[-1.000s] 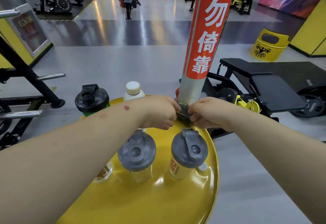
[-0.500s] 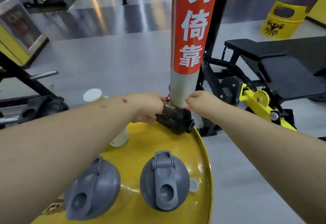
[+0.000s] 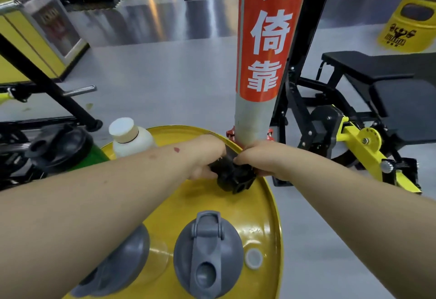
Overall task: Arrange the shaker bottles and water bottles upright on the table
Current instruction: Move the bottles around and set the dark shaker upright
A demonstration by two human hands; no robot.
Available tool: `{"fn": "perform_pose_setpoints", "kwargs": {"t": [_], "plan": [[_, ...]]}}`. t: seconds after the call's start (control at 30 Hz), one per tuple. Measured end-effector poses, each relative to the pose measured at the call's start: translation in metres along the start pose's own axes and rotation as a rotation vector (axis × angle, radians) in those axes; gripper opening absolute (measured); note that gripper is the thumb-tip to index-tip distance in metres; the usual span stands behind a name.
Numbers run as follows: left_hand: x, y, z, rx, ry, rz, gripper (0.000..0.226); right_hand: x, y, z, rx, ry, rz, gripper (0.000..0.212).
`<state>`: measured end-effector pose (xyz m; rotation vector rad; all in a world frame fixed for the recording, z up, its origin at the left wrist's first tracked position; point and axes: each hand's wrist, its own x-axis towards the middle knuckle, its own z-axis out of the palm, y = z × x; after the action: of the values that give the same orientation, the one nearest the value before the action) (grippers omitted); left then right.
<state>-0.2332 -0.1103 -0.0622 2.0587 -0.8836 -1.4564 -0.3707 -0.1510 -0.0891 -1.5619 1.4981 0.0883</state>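
A small black shaker bottle (image 3: pixel 232 179) lies tilted at the far edge of the round yellow table (image 3: pixel 266 209), its lid end facing me. My left hand (image 3: pixel 205 157) grips its left side and my right hand (image 3: pixel 257 159) grips its right side. Two grey-lidded shaker bottles stand upright near me: one in the middle (image 3: pixel 207 249), one partly hidden under my left forearm (image 3: pixel 127 254). A white water bottle (image 3: pixel 128 138) stands upright at the far left of the table. A green shaker with a black lid (image 3: pixel 60 147) stands beyond it.
A grey pole with a red sign (image 3: pixel 264 51) rises right behind the black bottle. A black and yellow weight bench (image 3: pixel 368 119) stands to the right, a rack (image 3: pixel 47 86) to the left. A small white cap (image 3: pixel 253 258) lies by the table's right rim.
Both hands have closed in on the black bottle, which has tipped so its lid now points toward me. The camera has moved nearer the table.
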Motion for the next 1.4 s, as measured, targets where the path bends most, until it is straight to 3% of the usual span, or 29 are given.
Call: {"fn": "perform_pose_setpoints", "kwargs": {"t": [0.2,0.37,0.5,0.6,0.83,0.93,1.07,1.23,1.4], "plan": [[0.0,-0.009,-0.009,-0.065,-0.136,-0.174,0.041,-0.011,-0.001,0.007,-0.181,-0.113,-0.01,0.066],[-0.01,0.005,-0.015,-0.041,-0.186,-0.185,0.039,-0.016,0.001,0.007,0.021,-0.024,-0.05,0.078],[-0.024,0.014,-0.027,-0.03,-0.152,-0.147,0.029,-0.028,-0.015,0.0,0.265,-0.009,-0.048,0.042],[-0.037,0.012,-0.036,-0.014,-0.127,-0.101,0.012,-0.039,-0.026,-0.003,0.348,-0.092,0.001,0.028],[-0.047,-0.004,-0.061,-0.147,-0.193,-0.09,0.015,-0.037,-0.051,0.01,0.306,-0.01,-0.034,0.034],[-0.044,-0.015,-0.066,-0.213,-0.209,-0.117,0.03,-0.029,-0.061,0.014,0.286,0.034,-0.101,0.031],[-0.048,-0.021,-0.069,-0.224,-0.192,-0.145,0.046,-0.025,-0.065,0.015,0.266,0.058,-0.23,0.042],[-0.047,-0.028,-0.075,-0.197,-0.136,-0.152,0.05,-0.026,-0.057,0.016,0.326,0.032,-0.272,0.077],[-0.047,-0.034,-0.073,-0.156,-0.126,-0.124,0.043,-0.036,-0.053,0.021,0.287,-0.017,-0.116,0.047]]}}
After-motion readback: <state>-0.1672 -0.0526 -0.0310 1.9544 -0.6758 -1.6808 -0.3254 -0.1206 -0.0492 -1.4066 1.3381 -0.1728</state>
